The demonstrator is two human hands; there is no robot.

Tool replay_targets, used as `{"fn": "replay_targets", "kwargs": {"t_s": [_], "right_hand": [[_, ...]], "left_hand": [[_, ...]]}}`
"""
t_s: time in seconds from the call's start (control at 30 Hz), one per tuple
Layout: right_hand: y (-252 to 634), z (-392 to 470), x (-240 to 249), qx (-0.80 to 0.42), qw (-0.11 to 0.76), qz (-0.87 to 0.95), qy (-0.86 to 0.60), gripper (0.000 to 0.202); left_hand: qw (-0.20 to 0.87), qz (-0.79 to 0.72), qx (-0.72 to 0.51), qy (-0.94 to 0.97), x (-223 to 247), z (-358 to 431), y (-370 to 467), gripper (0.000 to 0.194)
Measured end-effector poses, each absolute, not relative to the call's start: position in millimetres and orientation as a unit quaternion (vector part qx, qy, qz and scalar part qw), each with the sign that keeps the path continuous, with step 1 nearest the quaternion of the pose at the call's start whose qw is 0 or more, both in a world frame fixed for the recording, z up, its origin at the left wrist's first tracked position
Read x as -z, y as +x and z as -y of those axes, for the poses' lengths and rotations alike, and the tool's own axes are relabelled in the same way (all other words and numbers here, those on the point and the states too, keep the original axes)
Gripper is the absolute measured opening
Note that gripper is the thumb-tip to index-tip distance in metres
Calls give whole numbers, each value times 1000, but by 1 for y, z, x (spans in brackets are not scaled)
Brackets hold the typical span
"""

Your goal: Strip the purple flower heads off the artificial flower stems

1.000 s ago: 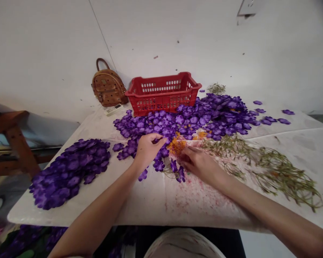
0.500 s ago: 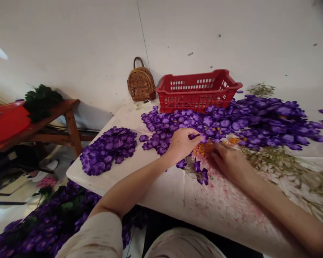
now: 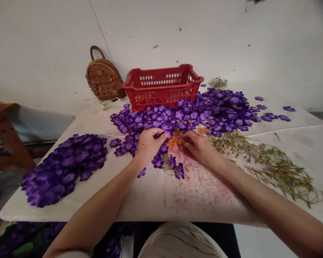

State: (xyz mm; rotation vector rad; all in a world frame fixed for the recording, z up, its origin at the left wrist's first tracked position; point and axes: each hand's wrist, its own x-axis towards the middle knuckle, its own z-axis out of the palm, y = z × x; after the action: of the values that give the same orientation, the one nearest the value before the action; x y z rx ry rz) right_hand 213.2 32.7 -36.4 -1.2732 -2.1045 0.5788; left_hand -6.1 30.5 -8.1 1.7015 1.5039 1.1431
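My left hand (image 3: pixel 151 142) pinches a purple flower at its fingertips, just left of a small heap of orange flower centres (image 3: pixel 174 141). On the heap's right side is my right hand (image 3: pixel 197 145), its fingers pressed together over the heap's edge; what they hold is too small to make out. Below the hands, a thin-stemmed sprig with several purple flowers (image 3: pixel 179 171) lies on the white table cover. A wide spread of loose purple flowers (image 3: pixel 218 107) lies behind both hands.
A red plastic basket (image 3: pixel 161 91) stands at the back beside a brown backpack (image 3: pixel 104 79) and a calculator (image 3: pixel 110 104). Another purple flower pile (image 3: pixel 67 165) covers the left side of the table (image 3: pixel 140 211). Green-brown stems (image 3: pixel 282 172) lie at the right.
The view has turned to the right, so the table and its objects appear further left. My hands remain beside the orange heap, with the left still pinching a purple flower.
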Motion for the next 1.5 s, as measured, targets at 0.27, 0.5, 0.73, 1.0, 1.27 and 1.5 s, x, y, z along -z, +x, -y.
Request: {"fn": "replay_targets", "kwargs": {"t_s": [0.27,0.5,0.73,1.0,1.27,1.5], "right_hand": [[222,-35,35,-272,314,772,-482,4],[221,-31,27,-317,336,744,-483,11],[220,-32,30,-411,390,695,-442,6],[217,-28,28,-323,372,740,-458,15],[212,-22,24,-293,391,741,-460,7],[208,-18,19,-405,469,672,-405,11]], "left_hand": [[293,-575,-419,639,8,-27,2,12],[301,-575,-414,639,12,-27,7,10],[298,-567,-425,640,14,-27,13,10],[301,-557,-420,650,17,-29,20,10],[330,-536,-431,647,18,-28,24,10],[362,-532,-435,630,17,-29,24,11]]}}
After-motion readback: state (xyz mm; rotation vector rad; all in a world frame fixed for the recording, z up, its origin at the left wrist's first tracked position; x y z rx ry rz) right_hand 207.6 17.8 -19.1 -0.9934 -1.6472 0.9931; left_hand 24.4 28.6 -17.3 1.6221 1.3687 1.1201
